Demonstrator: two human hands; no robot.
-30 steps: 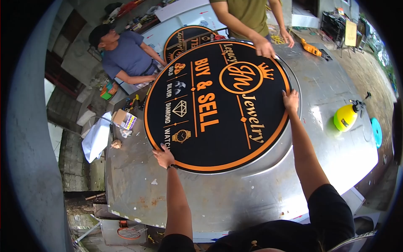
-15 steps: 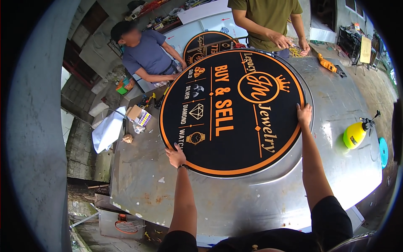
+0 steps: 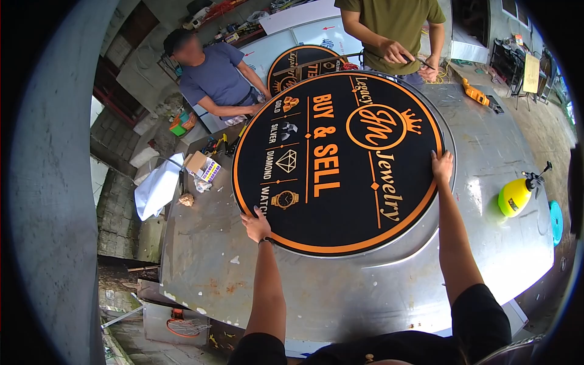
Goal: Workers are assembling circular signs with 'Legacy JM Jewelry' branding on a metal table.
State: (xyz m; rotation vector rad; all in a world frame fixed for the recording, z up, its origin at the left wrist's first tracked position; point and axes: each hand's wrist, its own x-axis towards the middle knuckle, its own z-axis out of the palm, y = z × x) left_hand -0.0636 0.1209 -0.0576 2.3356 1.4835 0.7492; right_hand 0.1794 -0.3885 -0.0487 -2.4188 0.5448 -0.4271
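A large round sign (image 3: 340, 173), black with an orange border and orange and white lettering, lies over the metal table (image 3: 304, 292). At its near left rim, my left hand (image 3: 256, 225) grips the edge, thumb on the face and the other fingers partly hidden. My right hand (image 3: 442, 166) holds the right rim in the same way. A silvery curved rim (image 3: 420, 237) shows beneath the sign along its right and near side. Across from me, a person in a blue-grey shirt (image 3: 210, 76) has both hands by the sign's far left edge.
A person in an olive shirt (image 3: 398, 36) holds a thin dark item at the far side. A second round sign (image 3: 286, 64) stands behind. On the table are an orange power tool (image 3: 475, 92), a yellow spray bottle (image 3: 514, 198), and a small box (image 3: 205, 167).
The olive-shirted person's hands have shifted right and now hold a thin dark item; yellow strands were by them before. My hands keep their grip, and the sign looks nearly still.
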